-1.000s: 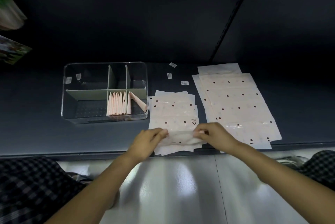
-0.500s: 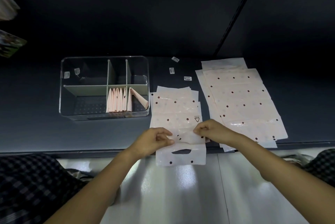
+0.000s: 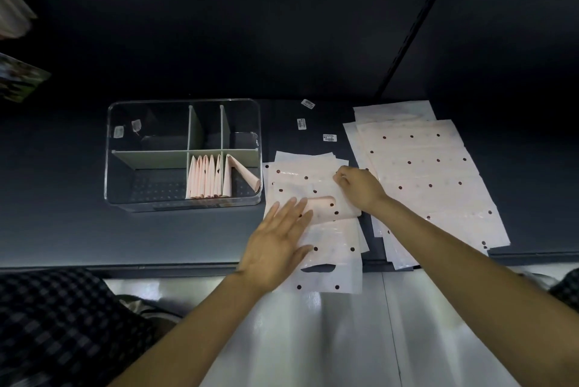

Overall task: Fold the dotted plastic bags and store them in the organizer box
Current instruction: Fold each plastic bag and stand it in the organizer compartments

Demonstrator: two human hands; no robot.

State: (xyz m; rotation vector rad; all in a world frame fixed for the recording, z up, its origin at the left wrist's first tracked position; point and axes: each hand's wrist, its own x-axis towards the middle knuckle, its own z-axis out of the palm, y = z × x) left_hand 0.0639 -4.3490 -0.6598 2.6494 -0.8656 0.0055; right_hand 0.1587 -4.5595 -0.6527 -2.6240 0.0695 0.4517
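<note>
While my left hand (image 3: 277,242) lies flat w/ fingers straight and spread, palm down, it presses the dotted bag (image 3: 332,248) onto the dark shelf (image 3: 62,230); nothing curled round anything there. Fingertips point up-right toward the folded-over top part of that bag. Left forearm comes in from low left at a slant.

My right hand (image 3: 358,187) sits just beyond and right of the left one, knuckles up, fingers curled, pinching the far edge of the bag's folded flap. Right forearm runs down to the lower right corner, crossing the near edge of the shelf.

Bag's handle-hole end hangs over the shelf lip, nearest me, below the left palm. Under the bag is a small stack of dotted bags (image 3: 297,167), peeking out past the right fingers. Right of the right wrist: bigger spread of flat bags (image 3: 423,167).

Left of both hands, just beside the stack: clear organizer box (image 3: 183,154) w/ folded bags (image 3: 205,176) upright in its near middle compartment; one more leans in the near right compartment.
</note>
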